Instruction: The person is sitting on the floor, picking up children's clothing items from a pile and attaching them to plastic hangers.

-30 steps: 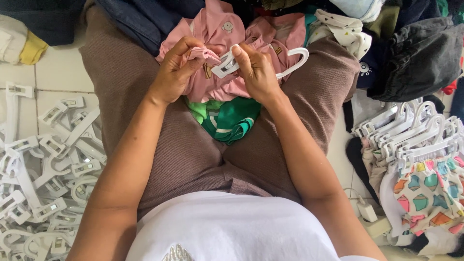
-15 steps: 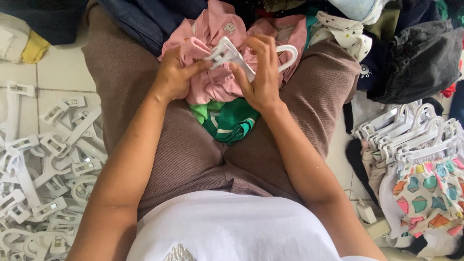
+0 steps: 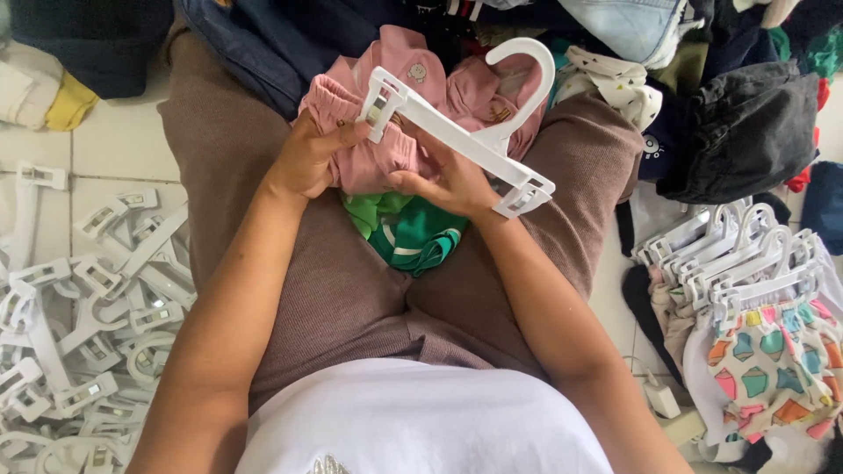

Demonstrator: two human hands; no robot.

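Left hand (image 3: pixel 309 160) fingers curl around one pink fabric garment (image 3: pixel 378 158); right hand (image 3: pixel 448 180) fingers pinch one white plastic clip hanger (image 3: pixel 457 136) just above. One green garment (image 3: pixel 413 237) lies beneath.

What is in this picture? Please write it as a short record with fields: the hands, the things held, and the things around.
left hand: grips the pink garment, thumb at one hanger clip
right hand: holds the white hanger from below
hanger: tilted, hook pointing up, above the pink garment
lap: a green garment lies under the hands
floor, person's left: pile of white hangers
floor, person's right: clothes on hangers, dark clothes
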